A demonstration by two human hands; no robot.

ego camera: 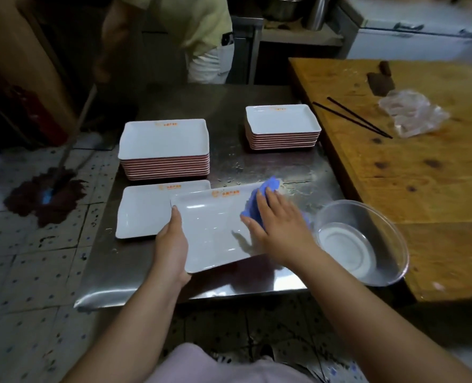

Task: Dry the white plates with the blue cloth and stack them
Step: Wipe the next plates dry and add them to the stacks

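My left hand (171, 244) grips the near left edge of a white rectangular plate (212, 225), which is held slightly tilted above the steel table (229, 167). My right hand (279, 222) lies flat on the blue cloth (259, 197) and presses it onto the right side of that plate. Another single white plate (143, 211) lies on the table to the left, partly under the held one. Two stacks of white plates stand further back: a bigger stack (164, 150) at the left and a smaller stack (282, 127) at the right.
A clear bowl (359, 241) sits at the right where the steel table meets a wooden table (423, 175) carrying black chopsticks (353, 117) and a crumpled plastic bag (411, 114). A person (190, 37) stands behind the table, mopping the tiled floor with a mop (47, 194).
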